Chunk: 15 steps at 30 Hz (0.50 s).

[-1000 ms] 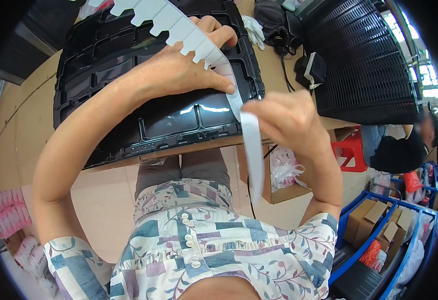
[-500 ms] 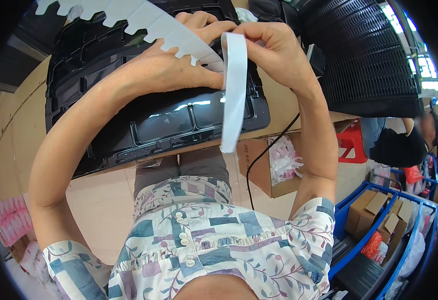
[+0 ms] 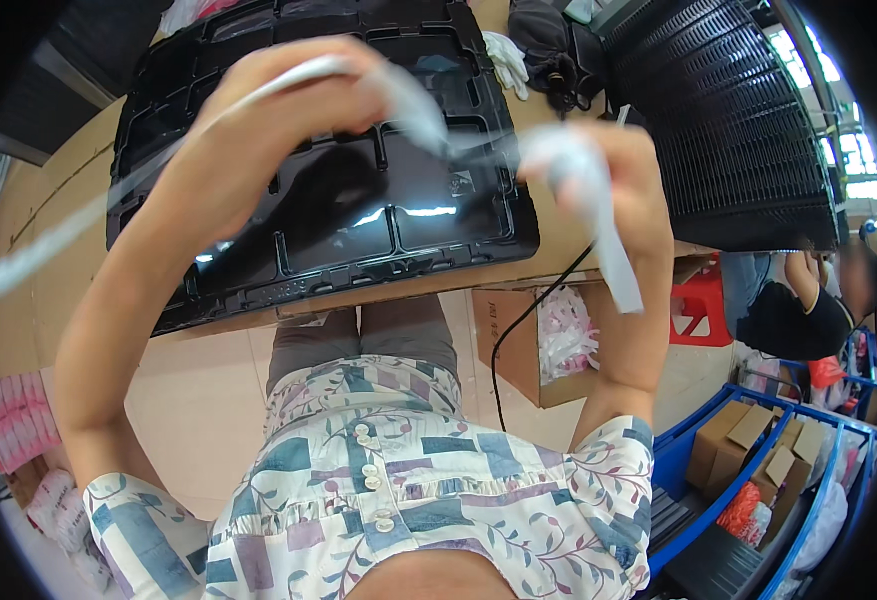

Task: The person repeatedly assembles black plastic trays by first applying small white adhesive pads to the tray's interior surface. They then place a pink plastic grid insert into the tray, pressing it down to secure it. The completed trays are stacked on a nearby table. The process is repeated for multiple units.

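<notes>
While both hands are raised over the far half of the large black moulded tray (image 3: pixel 343 282), a long white strip (image 3: pixel 616 255) runs from one to the other, smeared by motion. The left hand (image 3: pixel 283 105), above the tray's far left part, has its fingers curled in and closed on the strip; blur hides exactly where the fingertips meet it. From there a loose length trails left across the forearm and past the tray's left edge. The right hand (image 3: pixel 626 175), level with the tray's right edge, pinches the strip between thumb and bent fingers, and a short flat end hangs on the near side, in front of the wrist.

The hands are well apart, with only the strip between them. Under the tray, the brown tabletop (image 3: pixel 33 270) shows as a broad band on the left and a narrow one on the right, and the tray's near edge lies close to the table's near edge. To the right of the right hand, a black ridged panel (image 3: pixel 728 130) stands near, and white gloves (image 3: pixel 506 62) lie by the tray's far right edge. A black cable (image 3: pixel 533 303) hangs over the near edge, before an open carton (image 3: pixel 513 345) below.
</notes>
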Each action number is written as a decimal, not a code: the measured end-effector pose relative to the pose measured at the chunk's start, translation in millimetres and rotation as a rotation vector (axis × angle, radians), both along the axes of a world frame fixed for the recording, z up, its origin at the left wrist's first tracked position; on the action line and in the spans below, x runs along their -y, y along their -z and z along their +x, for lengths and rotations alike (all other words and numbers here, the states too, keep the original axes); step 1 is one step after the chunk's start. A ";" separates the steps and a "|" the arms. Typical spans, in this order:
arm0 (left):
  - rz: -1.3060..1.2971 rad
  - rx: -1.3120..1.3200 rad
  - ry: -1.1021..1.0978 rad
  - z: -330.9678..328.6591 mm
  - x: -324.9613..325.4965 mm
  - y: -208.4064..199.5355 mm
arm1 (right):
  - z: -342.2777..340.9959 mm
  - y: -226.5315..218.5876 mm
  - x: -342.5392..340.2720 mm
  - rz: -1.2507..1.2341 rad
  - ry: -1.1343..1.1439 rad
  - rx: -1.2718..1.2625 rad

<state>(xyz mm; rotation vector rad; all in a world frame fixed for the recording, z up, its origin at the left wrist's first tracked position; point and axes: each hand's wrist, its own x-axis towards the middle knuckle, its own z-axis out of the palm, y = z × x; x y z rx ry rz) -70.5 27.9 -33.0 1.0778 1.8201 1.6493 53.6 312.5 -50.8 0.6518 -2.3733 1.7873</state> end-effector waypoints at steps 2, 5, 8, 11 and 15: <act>-0.028 -0.105 0.064 22.0 40.5 -23.0 | 26.8 -12.0 1.3 0.112 -0.119 0.030; 0.126 -0.217 0.313 54.0 120.9 -25.1 | 63.1 7.7 3.3 0.019 -0.009 0.026; 0.098 0.073 0.041 108.4 190.6 18.0 | 118.3 49.7 -1.1 -0.156 0.197 0.290; 0.206 0.242 -0.442 159.4 256.2 94.9 | 173.0 102.7 -11.1 -0.102 0.620 0.498; -0.408 0.358 -1.081 204.3 306.6 157.1 | 232.8 216.6 -91.1 0.716 1.054 0.549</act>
